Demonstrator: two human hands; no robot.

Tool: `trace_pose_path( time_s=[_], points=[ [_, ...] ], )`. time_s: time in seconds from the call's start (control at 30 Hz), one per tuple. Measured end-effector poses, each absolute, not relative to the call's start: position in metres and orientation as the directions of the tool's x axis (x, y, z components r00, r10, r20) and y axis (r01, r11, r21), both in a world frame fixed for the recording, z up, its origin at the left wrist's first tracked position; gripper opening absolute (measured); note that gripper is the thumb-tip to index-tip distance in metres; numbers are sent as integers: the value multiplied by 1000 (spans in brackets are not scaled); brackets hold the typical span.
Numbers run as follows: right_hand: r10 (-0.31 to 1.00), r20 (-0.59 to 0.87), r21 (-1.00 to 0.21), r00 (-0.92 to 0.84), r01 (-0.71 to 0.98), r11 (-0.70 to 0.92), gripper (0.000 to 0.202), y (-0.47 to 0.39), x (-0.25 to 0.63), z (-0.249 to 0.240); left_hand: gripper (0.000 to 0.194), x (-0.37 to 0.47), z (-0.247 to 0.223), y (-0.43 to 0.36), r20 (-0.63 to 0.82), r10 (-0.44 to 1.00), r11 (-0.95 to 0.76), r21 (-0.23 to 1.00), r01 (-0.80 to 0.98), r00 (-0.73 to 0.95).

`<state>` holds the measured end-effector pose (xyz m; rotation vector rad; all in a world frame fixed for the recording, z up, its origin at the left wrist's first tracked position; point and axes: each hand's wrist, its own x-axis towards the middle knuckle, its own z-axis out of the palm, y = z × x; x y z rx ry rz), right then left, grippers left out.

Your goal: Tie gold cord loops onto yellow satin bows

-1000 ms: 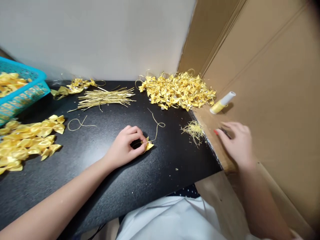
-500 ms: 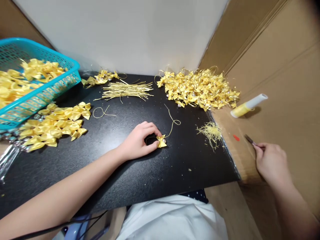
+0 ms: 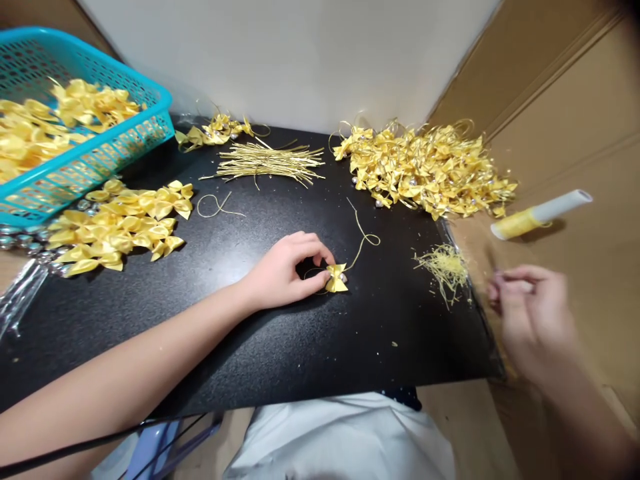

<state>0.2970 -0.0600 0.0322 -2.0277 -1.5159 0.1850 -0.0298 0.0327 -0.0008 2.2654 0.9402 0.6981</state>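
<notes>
**Small yellow bow pinched on black tabletop**

Satin bow, yellow, gold cord trailing up from its knot, lying mid-tabletop. Left hand curled, thumb and forefinger closed on the bow. Right hand blurred over the cardboard, fingers bunched; any contents impossible to tell.

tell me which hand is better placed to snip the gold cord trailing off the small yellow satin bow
Right, probably. The left hand pins the small yellow satin bow to the black tabletop, so it is occupied. The right hand hovers free by the table's right edge, blurred, nearer the gold cord.
</notes>
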Motion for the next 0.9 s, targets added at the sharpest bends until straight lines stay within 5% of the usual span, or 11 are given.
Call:
trace_pose_path(
  time_s=[0.1, 0.2, 0.43, 0.9],
  points=[
    [999, 1, -491, 41, 870, -36, 24, -52, 243, 39, 15, -31, -3, 35, 240, 790, -542, 703, 460, 564],
    [934, -244, -407, -263, 901, 147, 23, -40, 205, 41, 14, -32, -5, 37, 232, 821, -510, 707, 489, 522],
    [922, -269, -224, -280, 949, 223, 22, -18, 181, 37, 15, -30, -6, 39, 206, 773, -564, 655, 502, 600],
    [931, -157, -248, -328, 926, 284, 23, -14, 179, 30, 15, -30, -8, 38, 177, 769, -564, 641, 521, 614]
  ],
)
